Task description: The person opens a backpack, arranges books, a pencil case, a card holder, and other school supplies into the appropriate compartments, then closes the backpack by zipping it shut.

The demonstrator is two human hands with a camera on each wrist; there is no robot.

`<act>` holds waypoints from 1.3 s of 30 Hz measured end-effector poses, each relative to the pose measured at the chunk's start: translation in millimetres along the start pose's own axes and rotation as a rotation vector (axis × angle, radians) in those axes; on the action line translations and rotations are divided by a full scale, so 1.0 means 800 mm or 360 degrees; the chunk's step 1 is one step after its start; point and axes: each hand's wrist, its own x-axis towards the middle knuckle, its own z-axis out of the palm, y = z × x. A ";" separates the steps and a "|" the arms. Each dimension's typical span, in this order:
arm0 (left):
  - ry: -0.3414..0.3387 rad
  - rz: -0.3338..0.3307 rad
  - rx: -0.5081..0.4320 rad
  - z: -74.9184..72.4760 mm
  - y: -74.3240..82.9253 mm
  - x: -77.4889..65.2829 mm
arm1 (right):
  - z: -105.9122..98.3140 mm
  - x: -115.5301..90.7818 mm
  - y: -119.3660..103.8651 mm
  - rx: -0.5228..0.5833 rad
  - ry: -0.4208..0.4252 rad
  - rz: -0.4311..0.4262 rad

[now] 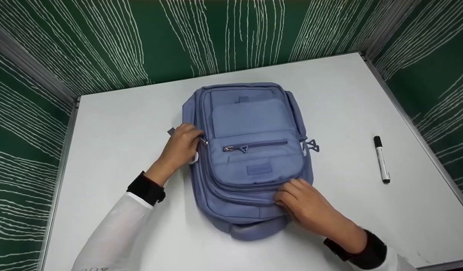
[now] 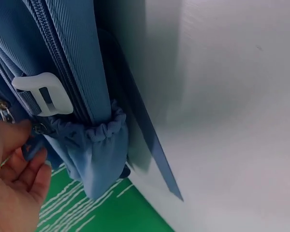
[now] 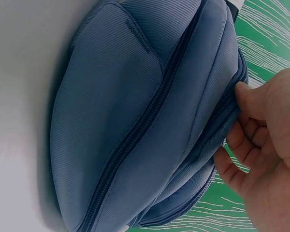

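Note:
A blue backpack lies front side up on the white table, its top handle end toward the person. At its left side my left hand pinches a zipper pull between thumb and fingers, close to a white plastic buckle. My right hand grips the fabric at the lower right of the front, beside the curved zippers. In the right wrist view, the thumb and fingers pinch a fold of cloth along the pocket edge. The front pocket zipper appears closed.
To the right of the backpack lies a black-and-white marker on the table. Green panels with white streaks stand around the table's back and sides. Triangular zipper pulls stick out at the bag's right edge.

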 end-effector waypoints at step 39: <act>0.0223 0.0006 0.0260 -0.006 0.044 -0.055 | 0.035 0.060 -0.005 -0.0351 -0.0093 0.0020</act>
